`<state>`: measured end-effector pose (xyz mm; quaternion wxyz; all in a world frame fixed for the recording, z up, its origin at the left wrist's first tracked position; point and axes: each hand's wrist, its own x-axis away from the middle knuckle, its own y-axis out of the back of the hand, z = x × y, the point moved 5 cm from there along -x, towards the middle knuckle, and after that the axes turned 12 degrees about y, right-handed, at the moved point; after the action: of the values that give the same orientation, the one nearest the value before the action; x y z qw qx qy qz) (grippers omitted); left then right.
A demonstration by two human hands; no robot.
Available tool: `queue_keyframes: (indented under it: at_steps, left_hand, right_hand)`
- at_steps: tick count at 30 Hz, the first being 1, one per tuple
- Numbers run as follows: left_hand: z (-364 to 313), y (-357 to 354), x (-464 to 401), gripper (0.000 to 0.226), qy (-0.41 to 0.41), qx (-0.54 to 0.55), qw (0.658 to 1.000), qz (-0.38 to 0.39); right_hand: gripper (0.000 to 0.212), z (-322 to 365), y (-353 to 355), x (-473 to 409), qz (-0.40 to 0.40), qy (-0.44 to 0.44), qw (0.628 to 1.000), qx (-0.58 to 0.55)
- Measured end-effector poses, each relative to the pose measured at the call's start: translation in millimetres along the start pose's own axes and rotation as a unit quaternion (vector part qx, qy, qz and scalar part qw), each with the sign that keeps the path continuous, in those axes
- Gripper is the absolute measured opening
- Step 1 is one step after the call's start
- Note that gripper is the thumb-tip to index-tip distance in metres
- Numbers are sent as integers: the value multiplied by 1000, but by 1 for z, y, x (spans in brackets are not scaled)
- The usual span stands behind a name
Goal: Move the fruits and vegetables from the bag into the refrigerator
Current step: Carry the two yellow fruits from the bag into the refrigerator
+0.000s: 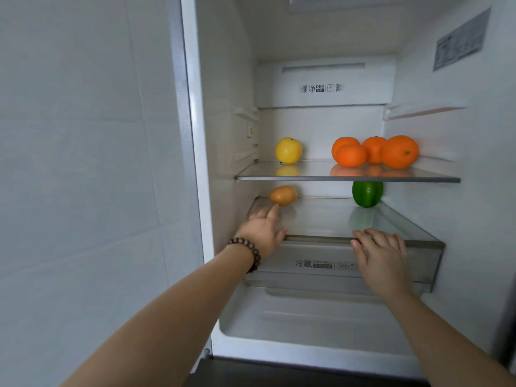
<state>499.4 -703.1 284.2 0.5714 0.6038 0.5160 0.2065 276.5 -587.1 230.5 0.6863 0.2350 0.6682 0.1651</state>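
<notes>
The refrigerator stands open in front of me. On its upper glass shelf [346, 177] sit a yellow apple [288, 150] at the left and several oranges [375, 151] at the right. One level down, on the cover above the drawer, lie a brown potato [283, 195] at the back left and a green bell pepper [367, 193] at the back right. My left hand [262, 233] reaches in with straight fingers, the fingertip touching the potato. My right hand [379, 252] rests flat on the front edge of the crisper drawer [315, 263]. The bag is out of view.
A white tiled wall fills the left side beside the refrigerator's frame [192, 135]. Below the drawer lies a white bottom compartment [307, 325]. A label sticks to the inner right wall [460, 40]. I wear a bead bracelet [248, 252] on the left wrist.
</notes>
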Motion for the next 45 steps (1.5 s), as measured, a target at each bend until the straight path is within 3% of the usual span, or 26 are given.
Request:
queue_keyframes:
  at_steps: [4,7,11,16,25,30,38,45]
  left_hand:
    - [-5,-3,37,65,-51,2,999,-11]
    - [-5,-7,53,64,-85,14,996,-5]
    - [-10,-13,75,64,-125,45,991,5]
    - [-11,-28,116,66,-170,92,978,75]
    - [-3,-73,195,66,-255,106,951,141]
    - [-32,-110,264,67,-348,138,909,186]
    - [-100,-147,441,68,-490,153,815,269]
    - [-145,-124,643,66,-609,165,692,352]
  right_hand:
    - [53,4,2,2,113,-44,992,-35]
    - [44,18,21,13,155,-81,983,-60]
    - [48,43,60,43,145,-118,980,-65]
    - [47,78,97,92,138,-173,974,-43]
    - [42,132,136,217,133,-313,940,29]
    - [40,163,175,317,132,-413,898,70]
    - [44,229,285,464,122,-579,790,160]
    - [44,304,416,572,52,-681,688,244]
